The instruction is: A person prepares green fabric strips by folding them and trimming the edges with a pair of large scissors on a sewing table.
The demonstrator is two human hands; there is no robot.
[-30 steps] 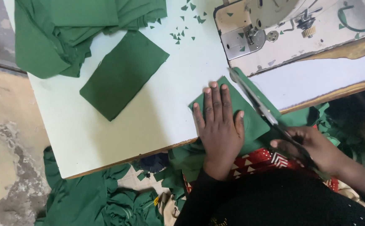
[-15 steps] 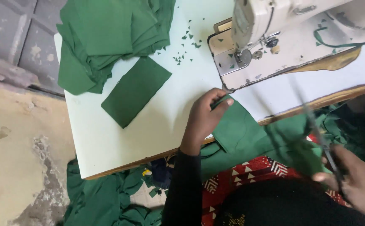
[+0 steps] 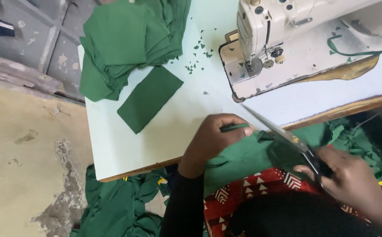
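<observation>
The scene is lit evenly by soft, diffuse light; no hard shadows are cast on the pale tabletop [image 3: 177, 127]. The sewing machine [image 3: 283, 26] at one o'clock is rendered brightest, slightly washed out but without harsh glare. The area under the table at seven o'clock is dimmer. Motion blur is seen on the right hand [image 3: 353, 180] and scissors [image 3: 283, 134] at four o'clock. The folded green fabric stack [image 3: 125, 39] is reasonably sharp.
</observation>
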